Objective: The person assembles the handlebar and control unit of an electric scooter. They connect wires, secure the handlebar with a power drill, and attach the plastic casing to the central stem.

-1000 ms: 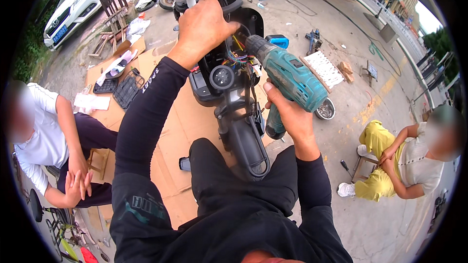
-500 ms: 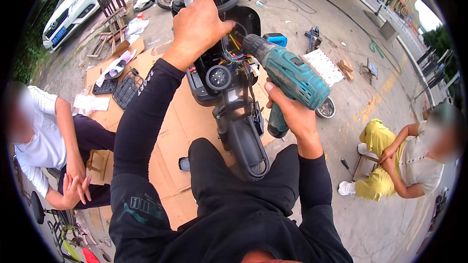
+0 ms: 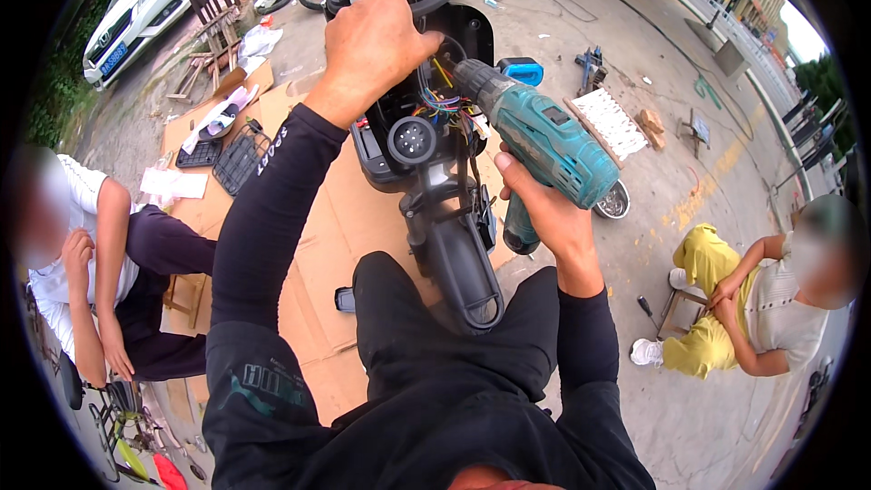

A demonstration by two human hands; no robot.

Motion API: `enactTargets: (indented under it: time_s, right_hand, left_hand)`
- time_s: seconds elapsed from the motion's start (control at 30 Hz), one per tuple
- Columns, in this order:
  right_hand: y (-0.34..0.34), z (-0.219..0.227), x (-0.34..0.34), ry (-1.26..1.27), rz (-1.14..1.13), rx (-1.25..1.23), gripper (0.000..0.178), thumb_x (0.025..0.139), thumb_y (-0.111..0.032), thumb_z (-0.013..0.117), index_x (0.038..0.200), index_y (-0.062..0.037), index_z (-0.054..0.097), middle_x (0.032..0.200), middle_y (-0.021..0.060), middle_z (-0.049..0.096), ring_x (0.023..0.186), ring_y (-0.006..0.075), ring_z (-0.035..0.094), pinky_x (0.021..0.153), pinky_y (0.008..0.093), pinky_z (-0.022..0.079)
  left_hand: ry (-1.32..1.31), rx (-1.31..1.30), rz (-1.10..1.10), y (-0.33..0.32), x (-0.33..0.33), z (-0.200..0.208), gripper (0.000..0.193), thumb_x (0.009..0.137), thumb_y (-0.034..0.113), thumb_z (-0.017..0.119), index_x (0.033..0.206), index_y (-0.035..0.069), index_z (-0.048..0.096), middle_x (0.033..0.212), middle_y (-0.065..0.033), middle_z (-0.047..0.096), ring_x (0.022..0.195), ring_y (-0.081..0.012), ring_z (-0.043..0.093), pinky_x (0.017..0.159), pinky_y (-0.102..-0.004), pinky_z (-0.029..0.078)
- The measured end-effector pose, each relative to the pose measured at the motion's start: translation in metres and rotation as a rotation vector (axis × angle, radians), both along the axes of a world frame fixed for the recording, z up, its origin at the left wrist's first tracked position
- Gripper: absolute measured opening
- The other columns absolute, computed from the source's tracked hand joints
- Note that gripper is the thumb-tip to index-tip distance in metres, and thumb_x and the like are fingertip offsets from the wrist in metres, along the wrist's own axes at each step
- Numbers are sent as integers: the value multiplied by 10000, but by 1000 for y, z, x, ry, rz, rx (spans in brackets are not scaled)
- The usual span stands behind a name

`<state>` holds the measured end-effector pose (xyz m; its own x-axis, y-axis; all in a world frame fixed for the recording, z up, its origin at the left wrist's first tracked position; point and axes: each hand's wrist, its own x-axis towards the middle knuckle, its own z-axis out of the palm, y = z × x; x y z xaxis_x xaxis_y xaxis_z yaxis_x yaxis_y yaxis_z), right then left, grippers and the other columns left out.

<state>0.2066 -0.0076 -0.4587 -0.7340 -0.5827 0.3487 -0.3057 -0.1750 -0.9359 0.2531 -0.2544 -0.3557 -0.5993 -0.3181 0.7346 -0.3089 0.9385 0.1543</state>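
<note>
1. While grey pavement (image 3: 626, 254) spreads beneath everything, a white car (image 3: 150, 14) stands at the upper left; flattened cardboard (image 3: 313, 263) covers the ground on the left and in the middle.
2. The black scooter (image 3: 454, 259) stands in the centre, its front fender between the person's dark-trousered legs; its front body is open above a round black part with holes (image 3: 412, 140).
3. A seated person in a white top (image 3: 154, 236) is at the left, one hand raised; a seated person in yellow trousers (image 3: 703, 259) is at the right, forearms resting on the lap.
4. A black gridded tray (image 3: 240, 159) lies on the cardboard; a pale ribbed panel (image 3: 603, 127) lies on the pavement beyond the drill.
5. The teal drill (image 3: 553, 141) is at the scooter's right side, its chuck aimed into the open body; whether its tip touches anything, I cannot tell.
6. The right hand (image 3: 549, 218) has its fingers wrapped around the drill's handle; the left hand (image 3: 376, 45) is at the scooter's upper column, thumb pointing toward the chuck; its other fingers are mostly hidden, so their closure cannot be told.
7. A metal bowl (image 3: 624, 204) of small pieces sits near the drill; a blue-and-black box (image 3: 520, 71) lies beyond the chuck.
8. A screwdriver (image 3: 644, 306) lies on the pavement; thin coloured wires (image 3: 445, 102) bunch inside the scooter's body.
</note>
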Motion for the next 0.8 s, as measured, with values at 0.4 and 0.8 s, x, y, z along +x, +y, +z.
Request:
enactTargets:
  time_s: [0.4, 0.8]
  right_hand:
    - [1, 10, 3, -68, -30, 23, 294, 899, -107, 781, 1157, -2, 684, 1003, 64, 718, 724, 139, 644, 631, 302, 543]
    - [15, 66, -14, 873, -163, 461, 194, 738, -28, 757, 920, -1, 696, 761, 166, 689, 682, 375, 666, 627, 361, 517]
  left_hand:
    - [1, -8, -8, -5, -3, -3, 669, 696, 328, 858, 1123, -65, 526, 908, -260, 726, 831, -461, 724, 737, -519, 597]
    - [104, -68, -58, -8, -5, -8, 596, 702, 256, 818, 1135, -44, 538, 892, -228, 721, 806, -435, 724, 716, -502, 601]
